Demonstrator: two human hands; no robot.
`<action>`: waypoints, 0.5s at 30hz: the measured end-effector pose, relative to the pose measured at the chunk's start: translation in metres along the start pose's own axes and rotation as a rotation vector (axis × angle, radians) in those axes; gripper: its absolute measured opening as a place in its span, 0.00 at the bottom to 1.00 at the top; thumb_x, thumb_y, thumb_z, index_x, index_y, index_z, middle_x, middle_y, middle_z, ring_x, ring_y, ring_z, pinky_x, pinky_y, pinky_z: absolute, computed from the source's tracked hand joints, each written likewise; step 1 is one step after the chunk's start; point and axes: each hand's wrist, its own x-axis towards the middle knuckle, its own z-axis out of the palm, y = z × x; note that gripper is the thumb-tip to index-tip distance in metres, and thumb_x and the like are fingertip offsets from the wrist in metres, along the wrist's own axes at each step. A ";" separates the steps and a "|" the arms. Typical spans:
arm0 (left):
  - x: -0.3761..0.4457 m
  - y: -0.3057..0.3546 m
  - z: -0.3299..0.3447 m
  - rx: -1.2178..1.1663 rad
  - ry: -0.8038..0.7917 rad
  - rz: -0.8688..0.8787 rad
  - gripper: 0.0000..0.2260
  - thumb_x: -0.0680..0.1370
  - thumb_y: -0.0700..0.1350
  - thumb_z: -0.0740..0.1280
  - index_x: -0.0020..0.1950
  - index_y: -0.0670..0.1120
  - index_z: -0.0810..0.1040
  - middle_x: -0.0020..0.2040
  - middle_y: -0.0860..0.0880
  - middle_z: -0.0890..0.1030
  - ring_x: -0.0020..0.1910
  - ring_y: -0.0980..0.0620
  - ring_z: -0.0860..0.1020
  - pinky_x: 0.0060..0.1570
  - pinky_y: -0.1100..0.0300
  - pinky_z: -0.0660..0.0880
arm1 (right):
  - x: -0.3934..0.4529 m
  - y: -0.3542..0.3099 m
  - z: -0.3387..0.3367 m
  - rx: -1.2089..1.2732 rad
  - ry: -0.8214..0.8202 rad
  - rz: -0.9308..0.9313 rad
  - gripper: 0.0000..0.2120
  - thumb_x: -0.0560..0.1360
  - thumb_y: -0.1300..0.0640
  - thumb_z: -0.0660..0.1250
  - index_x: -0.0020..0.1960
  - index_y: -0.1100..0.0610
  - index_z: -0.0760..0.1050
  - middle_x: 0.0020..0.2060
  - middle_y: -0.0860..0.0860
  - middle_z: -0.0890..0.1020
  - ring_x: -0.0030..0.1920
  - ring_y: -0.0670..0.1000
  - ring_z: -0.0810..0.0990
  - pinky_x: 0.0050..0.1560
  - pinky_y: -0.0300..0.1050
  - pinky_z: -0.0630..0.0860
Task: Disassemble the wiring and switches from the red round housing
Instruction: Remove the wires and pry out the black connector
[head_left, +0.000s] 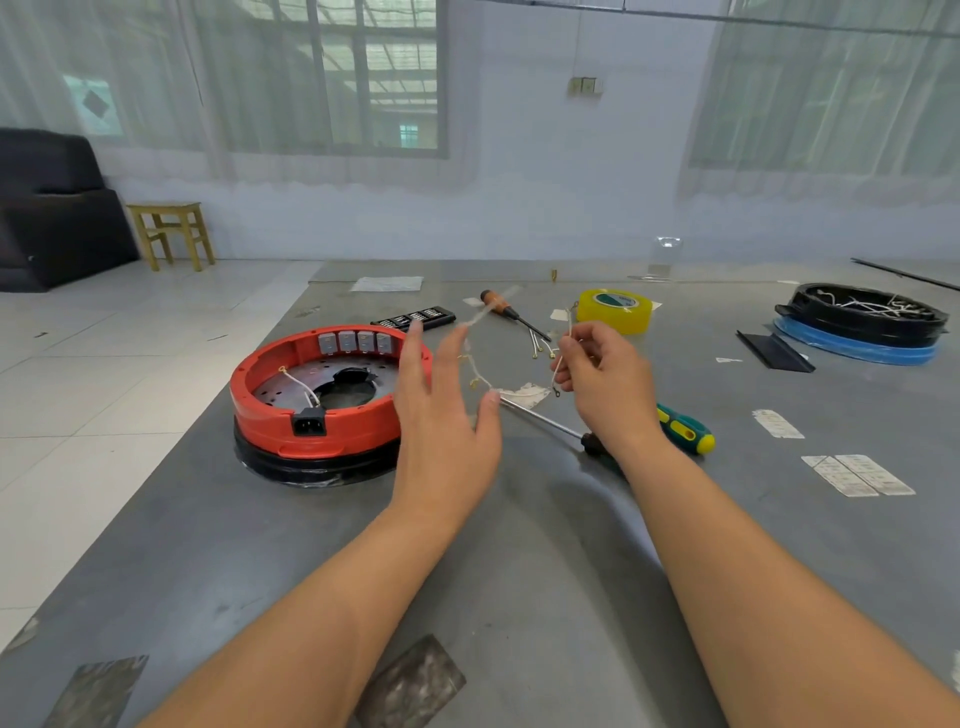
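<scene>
- Pinching thin white wires (558, 364), the right hand (605, 376) is up above the bench (519, 545).
- The left hand (441, 410) is flat, fingers straight, holding nothing.
- The red housing (291, 410) sits on the bench, left of both hands.

— What sort of place is shown?
— A makeshift workshop in a plain room: a grey worktable (519, 545) is strewn with screwdrivers (680, 428), a yellow tape roll (615, 310) and a bit set (415, 318).
— And beyond?
— Tiled floor, curtained windows (337, 78), a wooden stool (171, 231) (rather domestic) are seen.
</scene>
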 end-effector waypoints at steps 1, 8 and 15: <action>0.004 0.000 0.005 -0.147 -0.030 -0.121 0.29 0.82 0.40 0.69 0.81 0.51 0.64 0.80 0.45 0.64 0.77 0.40 0.68 0.77 0.48 0.67 | 0.005 0.001 0.002 -0.007 0.007 0.000 0.08 0.83 0.57 0.65 0.46 0.48 0.77 0.36 0.48 0.84 0.34 0.45 0.81 0.42 0.45 0.81; 0.031 -0.007 0.033 -0.741 -0.047 -0.695 0.07 0.87 0.36 0.60 0.56 0.45 0.75 0.47 0.41 0.86 0.37 0.50 0.87 0.37 0.60 0.84 | 0.031 0.012 0.010 -0.208 0.014 -0.035 0.04 0.81 0.54 0.67 0.48 0.50 0.80 0.36 0.47 0.84 0.38 0.48 0.82 0.45 0.50 0.81; 0.042 -0.019 0.046 -0.946 0.040 -0.784 0.02 0.85 0.34 0.63 0.56 0.38 0.74 0.48 0.37 0.86 0.43 0.44 0.89 0.39 0.58 0.84 | 0.028 0.020 0.023 -0.255 0.066 -0.034 0.14 0.82 0.49 0.65 0.64 0.53 0.77 0.52 0.48 0.81 0.53 0.50 0.80 0.55 0.48 0.77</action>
